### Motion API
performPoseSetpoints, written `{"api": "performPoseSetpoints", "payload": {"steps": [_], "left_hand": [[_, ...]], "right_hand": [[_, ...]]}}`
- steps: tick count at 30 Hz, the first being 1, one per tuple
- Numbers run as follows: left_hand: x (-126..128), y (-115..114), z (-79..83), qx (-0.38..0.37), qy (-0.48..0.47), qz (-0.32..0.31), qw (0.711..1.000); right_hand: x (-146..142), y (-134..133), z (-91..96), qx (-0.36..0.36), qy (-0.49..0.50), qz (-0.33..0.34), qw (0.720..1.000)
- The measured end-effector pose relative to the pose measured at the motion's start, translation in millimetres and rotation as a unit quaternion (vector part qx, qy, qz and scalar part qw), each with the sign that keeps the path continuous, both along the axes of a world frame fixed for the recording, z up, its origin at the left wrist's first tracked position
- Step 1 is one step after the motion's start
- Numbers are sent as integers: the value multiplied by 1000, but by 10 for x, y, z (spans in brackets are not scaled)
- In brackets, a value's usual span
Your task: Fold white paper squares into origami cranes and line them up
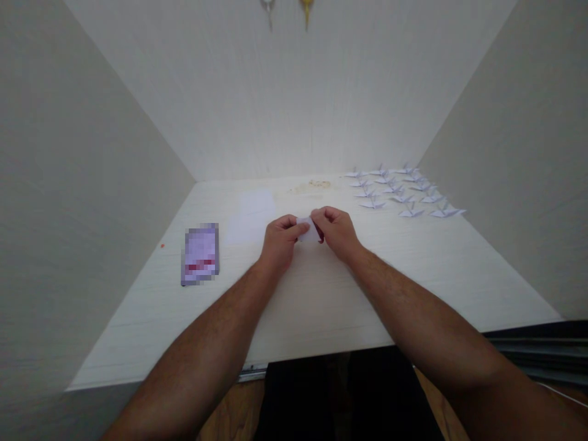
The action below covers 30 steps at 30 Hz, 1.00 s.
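Between my two hands, above the middle of the white table, is a small piece of white paper (pixel 310 231). My left hand (pixel 281 237) pinches its left side, the thumb lying across the front. At the upper right edge, the thumb and fingers of my right hand (pixel 336 230) close on the same paper. Its exact folds are too small to make out. Several white folded paper cranes (pixel 404 199) stand in rows at the back right of the table. To the left of my hands lies a stack of white paper sheets (pixel 251 214).
A blurred, pixelated device with a purple screen (pixel 201 254) lies on the left of the table (pixel 321 306). Close to it is a tiny orange speck (pixel 162 245). Walls enclose the table at the back and both sides. Two small hanging objects, one yellow (pixel 307 9), show at the top.
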<state>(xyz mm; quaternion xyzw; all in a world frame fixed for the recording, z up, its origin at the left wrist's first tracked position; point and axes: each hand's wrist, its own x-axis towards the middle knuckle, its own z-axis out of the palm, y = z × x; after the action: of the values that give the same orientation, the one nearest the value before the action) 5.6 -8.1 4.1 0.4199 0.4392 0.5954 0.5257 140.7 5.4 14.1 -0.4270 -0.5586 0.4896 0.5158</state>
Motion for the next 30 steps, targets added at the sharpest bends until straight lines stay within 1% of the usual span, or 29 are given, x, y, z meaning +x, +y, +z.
{"api": "performPoseSetpoints", "payload": {"steps": [2,3,8,14,17,20,23,25,27,30], "left_hand": [[-7,21,-20,7,-9,17,1000],[-6,28,-26,9,-12,24,1000],[21,15,-7,13,-23,40,999],[-9,-4,52,23,-49,62,997],[-30,5,68,24,-71,72,995],[-24,11,62,24,-65,67,995],[-4,8,53,24,-47,64,997],[0,2,61,25,-52,72,996],[-10,-2,80,25,-67,80,994],[-34,-2,110,25,-91,92,991]], "right_hand": [[-2,-4,-6,-22,8,27,999],[-5,-9,-7,-28,5,31,999],[-24,-16,-7,-14,1,9,1000],[-19,15,0,-12,43,64,997],[-16,2,-3,-33,48,82,995],[-22,-23,-2,-40,32,59,997],[-26,-32,7,-11,-1,29,1000],[-22,-26,11,-2,-13,28,1000],[-11,-16,7,-6,-9,32,999],[5,-7,-8,-30,31,42,998]]}}
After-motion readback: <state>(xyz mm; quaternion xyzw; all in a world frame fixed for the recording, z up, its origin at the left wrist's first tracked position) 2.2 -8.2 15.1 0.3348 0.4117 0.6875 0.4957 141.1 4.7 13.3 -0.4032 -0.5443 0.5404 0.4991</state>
